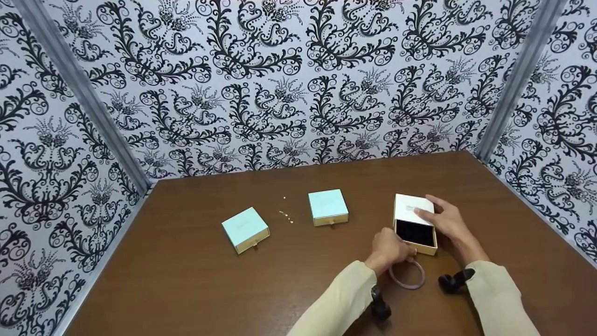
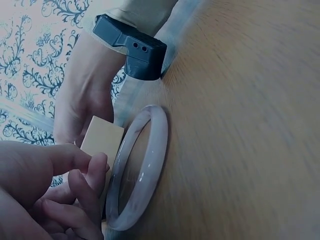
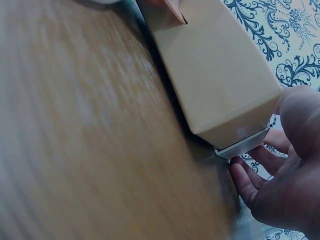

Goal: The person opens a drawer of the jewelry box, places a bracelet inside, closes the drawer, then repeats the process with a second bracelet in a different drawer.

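Note:
A white drawer box (image 1: 410, 205) stands at the right of the table, its drawer (image 1: 422, 250) slid partly out toward me. Black lining (image 1: 414, 232) shows inside the drawer. My right hand (image 1: 448, 223) grips the white sleeve, thumb on top and fingers along the far right side. At the drawer's tan front (image 2: 104, 136), my left hand (image 1: 388, 247) pinches with thumb and finger; the small pull there is mostly hidden. Close below the left hand, a pale translucent bangle (image 2: 156, 145) lies on the table, apart from the fingers.
Two light-blue drawer boxes, one in the middle (image 1: 328, 204) and one further left (image 1: 246, 226), sit closed on the brown table (image 1: 196, 289). Between them lie small pale pieces (image 1: 286, 216), too small to identify. Patterned walls (image 1: 280, 93) enclose the back and sides.

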The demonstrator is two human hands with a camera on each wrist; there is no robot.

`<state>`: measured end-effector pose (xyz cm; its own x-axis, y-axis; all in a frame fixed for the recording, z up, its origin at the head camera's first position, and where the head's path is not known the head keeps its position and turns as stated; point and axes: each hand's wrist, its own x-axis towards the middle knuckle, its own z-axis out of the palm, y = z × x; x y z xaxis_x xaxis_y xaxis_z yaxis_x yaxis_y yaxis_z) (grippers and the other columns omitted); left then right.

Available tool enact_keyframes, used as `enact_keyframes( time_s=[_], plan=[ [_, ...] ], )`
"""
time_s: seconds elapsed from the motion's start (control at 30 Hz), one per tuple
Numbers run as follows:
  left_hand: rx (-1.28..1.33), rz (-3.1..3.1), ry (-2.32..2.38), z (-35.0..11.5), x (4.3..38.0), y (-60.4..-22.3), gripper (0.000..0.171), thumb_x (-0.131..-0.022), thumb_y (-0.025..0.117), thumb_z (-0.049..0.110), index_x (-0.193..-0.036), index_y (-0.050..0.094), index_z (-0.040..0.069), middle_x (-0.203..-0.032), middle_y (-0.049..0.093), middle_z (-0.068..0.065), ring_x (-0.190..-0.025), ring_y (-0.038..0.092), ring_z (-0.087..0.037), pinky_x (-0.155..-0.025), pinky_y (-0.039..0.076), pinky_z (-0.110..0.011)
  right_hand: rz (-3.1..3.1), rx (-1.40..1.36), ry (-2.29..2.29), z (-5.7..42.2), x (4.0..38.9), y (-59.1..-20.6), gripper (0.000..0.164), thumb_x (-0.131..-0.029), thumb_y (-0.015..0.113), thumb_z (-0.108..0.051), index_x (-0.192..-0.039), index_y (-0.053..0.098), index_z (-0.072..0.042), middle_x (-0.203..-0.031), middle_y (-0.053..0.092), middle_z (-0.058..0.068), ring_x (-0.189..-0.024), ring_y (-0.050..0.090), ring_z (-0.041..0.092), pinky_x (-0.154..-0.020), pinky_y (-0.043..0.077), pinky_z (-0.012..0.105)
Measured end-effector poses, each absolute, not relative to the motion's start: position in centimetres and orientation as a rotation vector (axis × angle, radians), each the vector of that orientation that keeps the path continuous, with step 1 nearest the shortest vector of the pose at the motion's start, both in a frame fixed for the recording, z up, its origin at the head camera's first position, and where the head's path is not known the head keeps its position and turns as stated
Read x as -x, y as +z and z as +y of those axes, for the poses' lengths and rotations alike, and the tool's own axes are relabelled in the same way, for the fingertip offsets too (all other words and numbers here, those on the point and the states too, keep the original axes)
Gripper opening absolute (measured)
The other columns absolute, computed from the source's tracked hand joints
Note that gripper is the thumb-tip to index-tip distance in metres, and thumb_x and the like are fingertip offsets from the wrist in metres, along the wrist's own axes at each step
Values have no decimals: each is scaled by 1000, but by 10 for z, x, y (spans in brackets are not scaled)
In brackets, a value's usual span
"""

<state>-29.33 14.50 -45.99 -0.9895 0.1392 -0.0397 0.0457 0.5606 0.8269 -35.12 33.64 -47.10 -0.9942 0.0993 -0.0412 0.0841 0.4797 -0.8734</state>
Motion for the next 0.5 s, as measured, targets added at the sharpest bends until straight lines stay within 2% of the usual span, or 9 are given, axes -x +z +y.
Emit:
enact_keyframes(
  time_s=[0.2, 0.5],
  plan=[
    [-154, 2676, 1424, 144, 293, -460, 20, -71, 88, 12, -62, 72, 6, -52, 68, -2, -50, 63, -8, -60, 50, -17, -2674, 162, 1577, 336, 352, -471, 82, -95, 68, -37, -156, 28, 2, -154, 35, 34, -127, 48, 34, -79, 41, 7],
    [-107, 2672, 1390, 144, 291, -460, 22, -71, 89, 14, -60, 72, 7, -51, 68, -2, -51, 64, -9, -63, 52, -19, -2672, 162, 1560, 336, 351, -472, 81, -95, 69, -36, -155, 30, 2, -153, 37, 35, -122, 51, 31, -80, 40, 8]
  ],
)
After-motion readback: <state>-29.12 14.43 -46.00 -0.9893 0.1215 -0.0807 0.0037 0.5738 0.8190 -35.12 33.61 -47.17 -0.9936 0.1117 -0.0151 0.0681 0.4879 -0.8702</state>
